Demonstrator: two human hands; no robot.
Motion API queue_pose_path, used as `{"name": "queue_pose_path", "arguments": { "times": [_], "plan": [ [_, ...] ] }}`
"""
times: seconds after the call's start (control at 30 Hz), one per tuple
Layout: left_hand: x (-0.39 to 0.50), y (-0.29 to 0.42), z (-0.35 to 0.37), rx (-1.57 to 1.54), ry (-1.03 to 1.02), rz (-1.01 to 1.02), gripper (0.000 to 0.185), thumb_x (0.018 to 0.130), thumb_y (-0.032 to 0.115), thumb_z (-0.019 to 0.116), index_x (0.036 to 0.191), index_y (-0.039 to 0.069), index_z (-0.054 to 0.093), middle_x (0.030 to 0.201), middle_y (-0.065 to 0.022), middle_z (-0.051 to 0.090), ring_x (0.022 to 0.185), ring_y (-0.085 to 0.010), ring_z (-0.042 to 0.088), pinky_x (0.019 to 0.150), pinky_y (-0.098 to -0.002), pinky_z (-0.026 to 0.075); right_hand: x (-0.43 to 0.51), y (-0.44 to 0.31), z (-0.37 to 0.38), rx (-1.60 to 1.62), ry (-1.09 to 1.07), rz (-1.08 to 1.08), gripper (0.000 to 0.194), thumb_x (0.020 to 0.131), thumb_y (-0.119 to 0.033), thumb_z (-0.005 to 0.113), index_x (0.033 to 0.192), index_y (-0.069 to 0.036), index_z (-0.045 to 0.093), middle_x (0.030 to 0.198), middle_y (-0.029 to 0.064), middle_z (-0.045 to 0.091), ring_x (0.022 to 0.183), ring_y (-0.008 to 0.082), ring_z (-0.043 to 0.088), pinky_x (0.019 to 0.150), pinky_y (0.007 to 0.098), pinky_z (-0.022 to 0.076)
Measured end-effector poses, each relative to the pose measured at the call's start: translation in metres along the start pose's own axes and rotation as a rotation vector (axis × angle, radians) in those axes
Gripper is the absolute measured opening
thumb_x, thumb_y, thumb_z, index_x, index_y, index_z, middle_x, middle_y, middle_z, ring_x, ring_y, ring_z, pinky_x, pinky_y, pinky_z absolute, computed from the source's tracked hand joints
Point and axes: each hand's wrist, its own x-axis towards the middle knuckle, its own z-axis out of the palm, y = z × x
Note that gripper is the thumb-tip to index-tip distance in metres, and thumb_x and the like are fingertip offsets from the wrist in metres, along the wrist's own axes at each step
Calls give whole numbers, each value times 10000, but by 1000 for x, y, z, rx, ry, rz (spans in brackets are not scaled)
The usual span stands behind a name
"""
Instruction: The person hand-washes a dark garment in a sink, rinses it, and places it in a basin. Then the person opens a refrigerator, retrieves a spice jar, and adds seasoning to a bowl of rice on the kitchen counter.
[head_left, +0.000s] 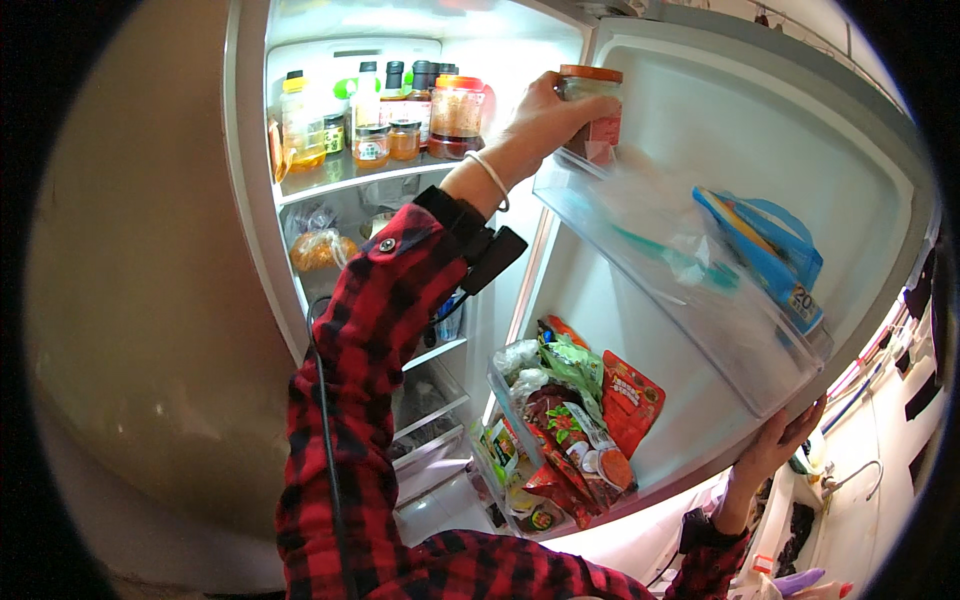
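Observation:
My left hand (561, 112) grips a glass jar (604, 124) with an orange-brown lid and a red label. Its base is at the inner end of a clear plastic door shelf (645, 277); whether it rests there I cannot tell. Lower right, my right hand (772, 446) touches the outer edge of the open refrigerator door (862, 172), fingers spread along it. Farther along the clear shelf lie clear plastic bags (667, 225), some blurred, and a blue package (772, 255).
Inside, the upper refrigerator shelf (360, 176) carries several bottles (394, 90) and jars, including a red-lidded jar (457, 112). A bagged brown food item (322, 249) sits below. Packets, including a red one (632, 401), crowd the lower door bin (510, 420). A cable (326, 420) runs along my left sleeve.

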Motion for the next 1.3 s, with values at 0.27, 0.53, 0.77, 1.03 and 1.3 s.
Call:
{"name": "queue_pose_path", "arguments": {
  "times": [0.27,0.53,0.77,1.03,1.3],
  "plan": [
    [-4,29,-21,-353,191,370,640,787,325,825,1229,-21,517,1102,-134,655,977,-187,667,842,-336,569,2,6,0,-33,22,28,739,1002,-470,538,1564,-85,253,1585,202,303,1426,339,349,1138,452,324],
    [-92,72,-48,-379,216,323,531,890,279,745,1268,-10,508,1067,-84,621,919,-146,624,774,-277,546,9,19,1,-54,24,57,707,992,-461,550,1527,-57,326,1546,219,354,1363,354,419,1084,450,391],
    [-241,45,-56,-328,341,133,612,797,182,819,1302,41,503,1158,-86,644,1016,-142,638,872,-309,545,12,26,5,-40,-5,1,698,1006,-463,535,1509,-19,346,1503,218,402,1326,332,451,1073,432,396],
    [-398,-34,-58,46,90,-345,621,773,205,853,1280,50,530,1142,-83,642,1048,-163,618,951,-307,480,11,37,6,-56,-79,3,790,995,-569,485,1539,-32,289,1526,204,375,1376,350,408,1136,454,321],
    [-507,-77,-56,90,14,-537,672,724,259,874,1274,60,543,1175,-134,631,1081,-272,634,951,-364,489,-61,3,-23,-157,84,-112,415,1024,-192,545,1392,-25,448,1374,192,485,1225,267,512,992,389,473]
  ]
}}
